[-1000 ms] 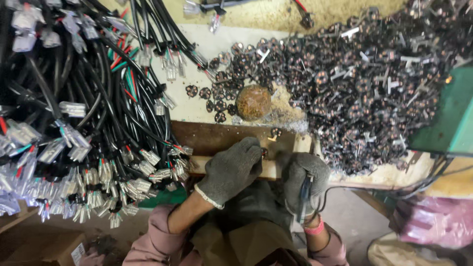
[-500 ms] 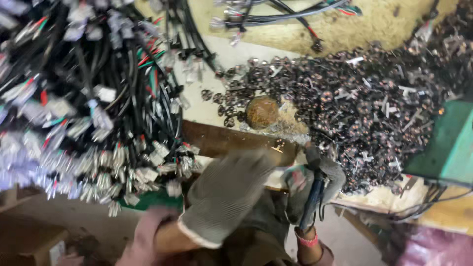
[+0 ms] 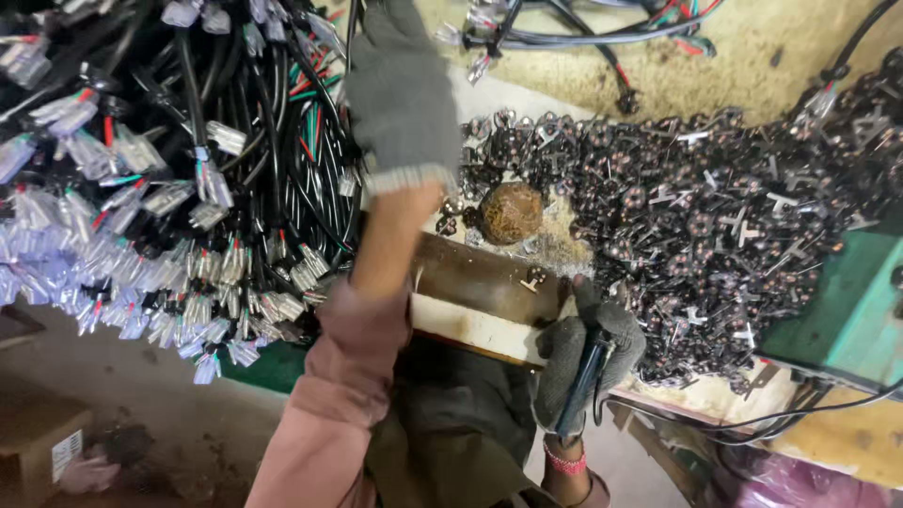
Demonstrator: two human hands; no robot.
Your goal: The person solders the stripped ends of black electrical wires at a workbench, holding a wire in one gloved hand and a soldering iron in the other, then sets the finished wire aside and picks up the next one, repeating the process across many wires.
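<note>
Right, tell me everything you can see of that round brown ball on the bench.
The round brown ball looks rough and rusty or dirt-crusted, mottled brown; its material is unclear. It sits on the pale bench top, just beyond a dark wooden block, at the left edge of the heap of small dark metal parts, which crowd against it. Neither hand touches it.

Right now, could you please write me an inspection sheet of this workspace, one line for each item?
Surface: worn wooden bench, dirty top, pale front edge.
Job's things: bundle of black cables with clear connectors; dark hand tool.
Clutter: large heap of small dark metal parts; round rusty ball beside it.
Grips: left hand, grey glove, reaching into the cables; right hand, grey glove, closed on the hand tool.
Cables: more wires at top; thin black cord under the bench edge.
Surroundings: green machine at right; cardboard box on the floor.
</note>
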